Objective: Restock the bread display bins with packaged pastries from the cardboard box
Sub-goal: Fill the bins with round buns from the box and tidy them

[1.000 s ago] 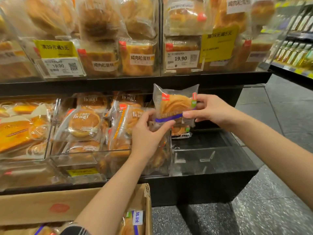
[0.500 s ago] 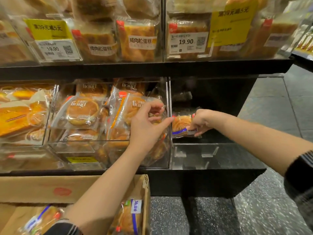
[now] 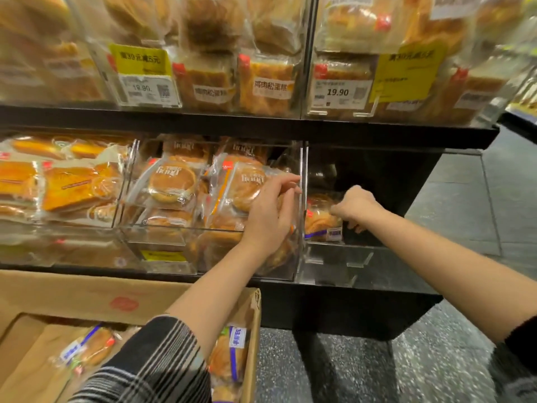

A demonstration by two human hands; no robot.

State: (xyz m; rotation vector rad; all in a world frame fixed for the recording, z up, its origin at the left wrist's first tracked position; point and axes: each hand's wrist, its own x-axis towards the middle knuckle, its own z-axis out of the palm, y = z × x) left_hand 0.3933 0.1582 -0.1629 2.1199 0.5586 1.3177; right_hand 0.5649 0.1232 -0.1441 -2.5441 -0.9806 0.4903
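Observation:
A clear-wrapped round pastry with a blue band [image 3: 321,223] stands in the right-hand acrylic bin [image 3: 343,264], against its left wall. My right hand [image 3: 356,209] is inside that bin, fingers curled on the packet's right edge. My left hand [image 3: 270,212] reaches into the middle bin [image 3: 162,242], lying over its packaged round pastries [image 3: 171,184], with loosely bent fingertips touching the clear divider [image 3: 301,170]. The cardboard box [image 3: 186,298] sits low at the left and holds more blue-banded pastry packets [image 3: 229,356], partly hidden by my striped sleeve.
A black shelf edge [image 3: 261,126] runs above the bins, carrying upper bins of bagged bread with price tags [image 3: 338,93]. A left bin holds orange flat packets [image 3: 78,184]. Grey speckled floor [image 3: 436,359] lies to the right of the stand.
My right hand has lowered the pastry packet from in front of the shelf down into the right bin. My left hand let go of it and moved to the divider.

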